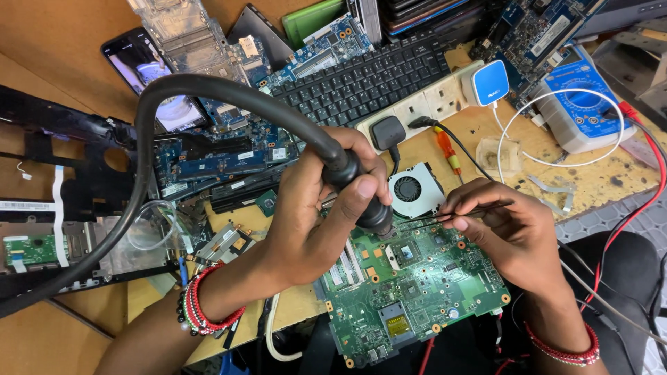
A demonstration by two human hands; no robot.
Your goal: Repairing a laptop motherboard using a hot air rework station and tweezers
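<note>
My left hand (316,208) grips a black hot-air handpiece (361,191) on a thick black hose (160,104). Its nozzle points down at a dark chip (406,252) on the green circuit board (417,292) lying at the table's near edge. My right hand (500,229) holds thin black tweezers (462,210), tips reaching left toward the nozzle, just above the board. Both wrists wear red bead bracelets.
A small cooling fan (415,189) lies just behind the board. A black keyboard (365,80), a white power strip (424,104), a blue multimeter (583,104), blue circuit boards (222,156), a phone (139,59) and a black laptop shell (62,180) crowd the wooden table.
</note>
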